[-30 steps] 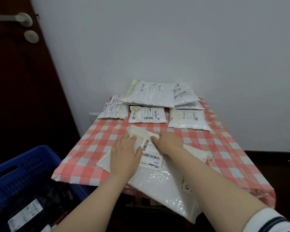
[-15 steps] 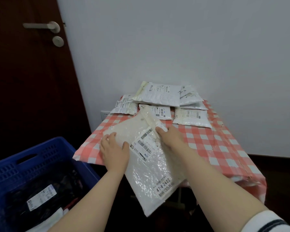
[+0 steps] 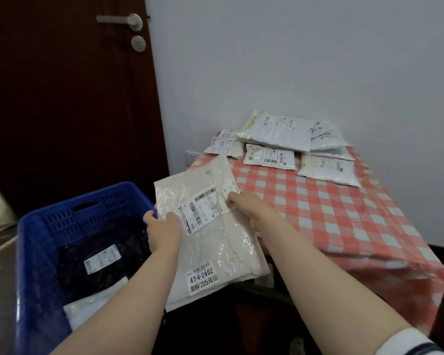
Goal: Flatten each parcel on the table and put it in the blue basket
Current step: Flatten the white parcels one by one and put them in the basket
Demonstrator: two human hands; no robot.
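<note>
- As the view has swung left over the last second, the blue basket [image 3: 49, 226] shows more of its inside, where a dark parcel [image 3: 103, 260] with a white label already lies.
- The left hand [image 3: 163, 233], which was pressing flat on the parcel a second ago, now pinches its left edge, thumb on top and fingers curled beneath.
- The white parcel [image 3: 215, 242] has gone from lying pressed on the table to hanging in the air, tilted, between the table edge and the basket. Its left edge is at the basket's right rim, so flattening looks done and only the drop remains.
- The right hand [image 3: 246, 208] has changed from pressing to gripping, fingers curled round the folded flap by the barcode label.
- The table [image 3: 318, 213], in its red check cloth, has lost this parcel from its front.
- The remaining parcels [image 3: 277, 131] sit stacked at the far end as before, none flattened yet by my reckoning.
</note>
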